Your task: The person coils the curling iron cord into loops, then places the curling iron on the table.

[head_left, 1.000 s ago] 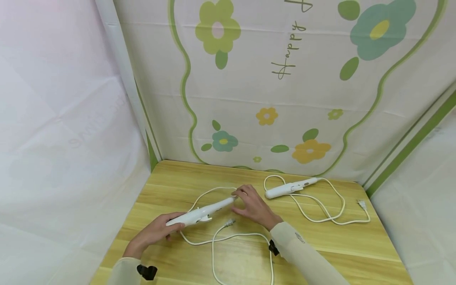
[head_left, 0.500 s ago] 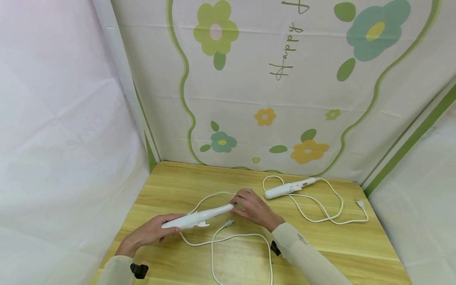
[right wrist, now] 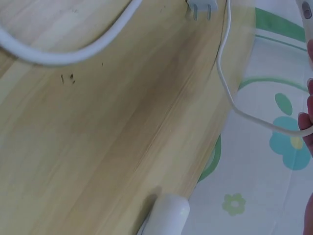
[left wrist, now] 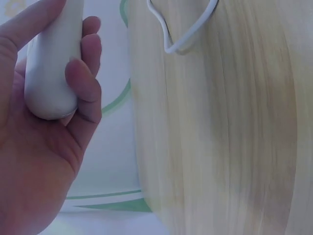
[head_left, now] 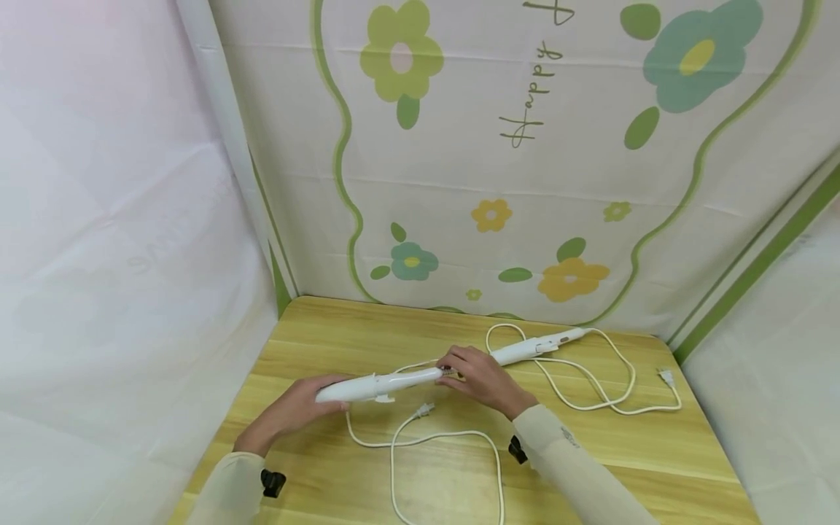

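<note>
A white curling iron (head_left: 357,389) is held nearly level above the left part of the table, its small lever on the near side. My left hand (head_left: 298,408) grips the thick barrel end; in the left wrist view the fingers wrap round the rounded barrel (left wrist: 56,68). At the thin handle end, my right hand (head_left: 482,383) pinches the cord where it leaves the handle. In the right wrist view the white cord (right wrist: 264,121) runs to the fingers at the right edge. Its plug (head_left: 425,410) lies on the table below the handle.
A second white curling iron (head_left: 525,350) lies at the back right, partly behind my right hand, its cord looped round it and ending in a plug (head_left: 666,377). The held iron's cord (head_left: 459,433) loops across the wooden table (head_left: 590,452). Flowered cloth (head_left: 446,160) hangs behind.
Both hands have shifted right and slightly back with the curling iron, which now lies more level. My right hand now overlaps the second iron's end in view.
</note>
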A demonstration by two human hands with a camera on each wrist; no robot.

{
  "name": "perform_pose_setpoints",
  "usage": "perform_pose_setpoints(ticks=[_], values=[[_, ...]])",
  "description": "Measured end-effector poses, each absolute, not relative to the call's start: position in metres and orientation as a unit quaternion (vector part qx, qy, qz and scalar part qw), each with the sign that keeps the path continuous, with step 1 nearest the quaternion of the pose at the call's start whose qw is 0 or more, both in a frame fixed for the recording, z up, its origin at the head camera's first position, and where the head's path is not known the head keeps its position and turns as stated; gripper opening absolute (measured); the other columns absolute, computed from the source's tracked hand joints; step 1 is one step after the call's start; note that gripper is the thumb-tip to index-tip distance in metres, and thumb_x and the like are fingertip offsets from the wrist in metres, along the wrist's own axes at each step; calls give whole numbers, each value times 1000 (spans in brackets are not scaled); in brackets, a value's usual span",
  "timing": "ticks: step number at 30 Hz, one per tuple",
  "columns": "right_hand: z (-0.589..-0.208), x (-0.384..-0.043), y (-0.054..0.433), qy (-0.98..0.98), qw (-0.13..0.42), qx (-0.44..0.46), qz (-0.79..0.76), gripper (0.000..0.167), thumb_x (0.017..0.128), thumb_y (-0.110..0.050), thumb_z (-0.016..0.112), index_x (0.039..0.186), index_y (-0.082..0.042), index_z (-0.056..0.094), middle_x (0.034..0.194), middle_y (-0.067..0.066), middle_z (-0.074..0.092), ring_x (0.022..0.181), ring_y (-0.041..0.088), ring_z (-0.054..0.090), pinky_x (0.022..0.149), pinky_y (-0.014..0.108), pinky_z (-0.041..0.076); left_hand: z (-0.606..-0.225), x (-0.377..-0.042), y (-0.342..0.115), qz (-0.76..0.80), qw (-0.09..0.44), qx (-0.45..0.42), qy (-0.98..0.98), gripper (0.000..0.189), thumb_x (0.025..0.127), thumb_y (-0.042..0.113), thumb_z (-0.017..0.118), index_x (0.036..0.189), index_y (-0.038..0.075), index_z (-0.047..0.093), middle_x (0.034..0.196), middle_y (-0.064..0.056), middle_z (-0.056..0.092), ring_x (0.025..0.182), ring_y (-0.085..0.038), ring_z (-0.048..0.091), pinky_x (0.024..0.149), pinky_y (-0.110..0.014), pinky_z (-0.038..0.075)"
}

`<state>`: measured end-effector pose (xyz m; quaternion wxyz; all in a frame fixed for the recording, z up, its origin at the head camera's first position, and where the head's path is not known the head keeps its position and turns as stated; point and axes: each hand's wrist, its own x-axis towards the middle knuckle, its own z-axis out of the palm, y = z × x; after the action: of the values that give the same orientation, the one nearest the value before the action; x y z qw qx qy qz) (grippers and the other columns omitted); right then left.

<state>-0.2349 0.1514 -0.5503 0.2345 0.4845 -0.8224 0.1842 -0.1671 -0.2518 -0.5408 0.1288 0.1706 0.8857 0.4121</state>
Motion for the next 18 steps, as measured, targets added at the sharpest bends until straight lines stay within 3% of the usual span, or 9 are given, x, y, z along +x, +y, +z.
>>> perform_pose_setpoints(ticks=[9,18], values=[[-550,-238,172,-817,273,468,199,19,88,-20,92,104,-16,81,92,-5,76,67,6,65,60,20,50,-539,-173,-248,409,108,146,894,54,100,34,81,150,18,68,139,-12,73,105,-21,64,86,-41,50],[-550,-235,202,-818,275,442,246,21,89,-7,89,107,-15,83,88,-7,72,64,1,51,59,16,44,-521,-183,-256,408,105,164,892,57,98,33,83,150,19,67,143,-13,72,109,-24,65,88,-43,52]])
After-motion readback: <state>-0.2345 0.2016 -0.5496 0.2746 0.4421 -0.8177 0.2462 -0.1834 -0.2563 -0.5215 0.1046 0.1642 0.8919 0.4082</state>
